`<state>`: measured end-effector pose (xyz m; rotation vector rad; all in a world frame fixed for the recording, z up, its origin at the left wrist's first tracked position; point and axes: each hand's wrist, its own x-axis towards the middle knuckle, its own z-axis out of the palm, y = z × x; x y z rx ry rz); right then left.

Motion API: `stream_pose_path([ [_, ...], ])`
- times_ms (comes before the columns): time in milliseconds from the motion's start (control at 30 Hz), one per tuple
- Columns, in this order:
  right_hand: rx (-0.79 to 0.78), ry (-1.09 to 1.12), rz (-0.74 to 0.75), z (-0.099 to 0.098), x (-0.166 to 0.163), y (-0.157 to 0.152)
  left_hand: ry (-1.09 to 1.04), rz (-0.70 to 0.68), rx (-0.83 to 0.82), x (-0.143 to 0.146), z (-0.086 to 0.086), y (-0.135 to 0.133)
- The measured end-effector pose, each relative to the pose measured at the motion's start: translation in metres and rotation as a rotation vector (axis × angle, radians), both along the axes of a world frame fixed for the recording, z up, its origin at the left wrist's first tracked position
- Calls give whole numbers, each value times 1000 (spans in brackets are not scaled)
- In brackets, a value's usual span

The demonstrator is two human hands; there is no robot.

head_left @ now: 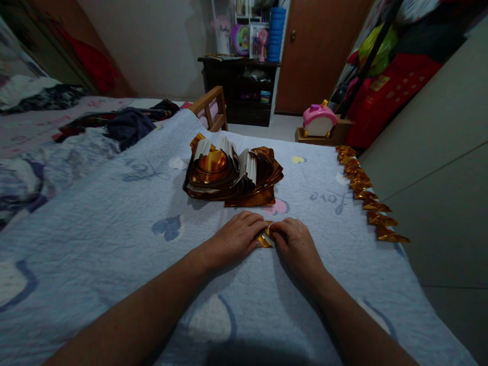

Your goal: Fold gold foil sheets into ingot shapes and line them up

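Note:
A small piece of gold foil paper, partly folded with a pale underside showing, lies on the bed between my two hands. My left hand presses on its left side, fingers together. On its right side, my right hand pinches a fold between thumb and fingers. Just beyond them rests a thick, curled stack of gold foil paper, its sheets fanned with white edges showing. Along the bed's right edge runs a row of folded gold foil pieces. Parts of the sheet are hidden under my fingers.
A pale blue bedcover with hearts and lettering lies under everything. Rumpled clothes are at the left. Past the bed stand a dark shelf, a wooden door and a pink toy. A pale cabinet borders the right side.

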<state>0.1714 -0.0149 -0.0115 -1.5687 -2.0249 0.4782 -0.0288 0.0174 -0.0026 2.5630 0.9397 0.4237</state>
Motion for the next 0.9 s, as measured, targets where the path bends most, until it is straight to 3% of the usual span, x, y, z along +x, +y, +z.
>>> stream_pose_path([
  [467, 26, -11, -1, -1, -2, -1, -33, -32, 26, -1, -2, 1],
  [667, 27, 52, -69, -2, 3, 0, -54, -43, 23, -1, -5, 2],
  [900, 29, -4, -23, -1, 4, -1, -44, -41, 35, -2, -6, 2],
])
